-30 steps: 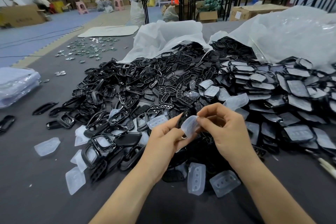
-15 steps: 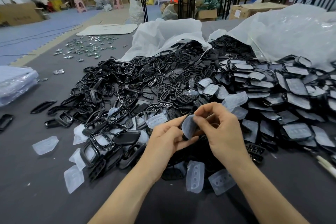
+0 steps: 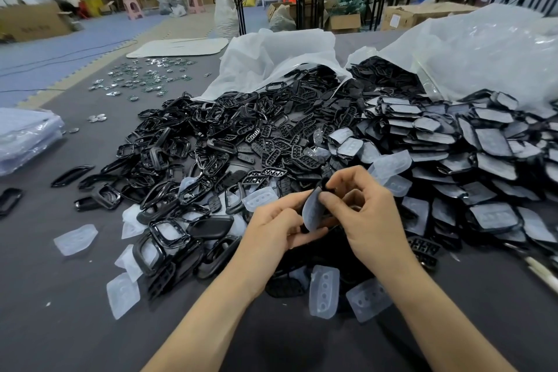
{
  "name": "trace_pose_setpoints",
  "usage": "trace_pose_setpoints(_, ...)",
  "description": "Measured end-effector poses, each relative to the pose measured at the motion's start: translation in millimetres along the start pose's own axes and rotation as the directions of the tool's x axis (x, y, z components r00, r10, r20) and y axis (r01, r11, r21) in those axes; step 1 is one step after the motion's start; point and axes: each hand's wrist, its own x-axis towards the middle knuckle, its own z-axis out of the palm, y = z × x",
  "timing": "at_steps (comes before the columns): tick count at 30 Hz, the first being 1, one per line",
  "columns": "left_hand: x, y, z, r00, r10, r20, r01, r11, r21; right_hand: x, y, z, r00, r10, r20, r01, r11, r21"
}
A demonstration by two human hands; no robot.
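The left hand [image 3: 277, 229] pinches the pad [image 3: 312, 211] from below. The right hand [image 3: 370, 220] pinches its top, with a black shell [image 3: 325, 184] just behind. Both are up over the pile [image 3: 211, 145]. I think it helps to line up the edges, then press softly.

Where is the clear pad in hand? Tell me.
Head view, centre: the clear pad is pinched between left hand and right hand, above the near edge of the black parts pile.

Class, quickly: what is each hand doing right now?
Left hand: holds the clear pad.
Right hand: pinches the same pad.
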Motion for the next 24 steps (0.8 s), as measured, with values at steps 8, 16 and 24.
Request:
trace_pose_setpoints(8,-4.3,0.4,0.5,0.998,0.058,-0.03,-0.052,0.981,0.185,1.7,-3.0,-3.6,0.966,0.221,0.133,-0.244,0.949,0.2)
trace_pose_setpoints(16,-3.7,0.0,3.6,0.994,0.063,-0.091,-0.045,0.981,0.187,1.8,-8.0,-4.9,0.93,0.287,0.229,-0.362,0.828,0.429)
trace_pose_setpoints(24,-4.3,0.7,3.3,0.993,0.078,-0.086,-0.062,0.982,0.178,1.3,-5.5,-4.7,0.942,0.237,0.239,-0.31,0.887,0.341)
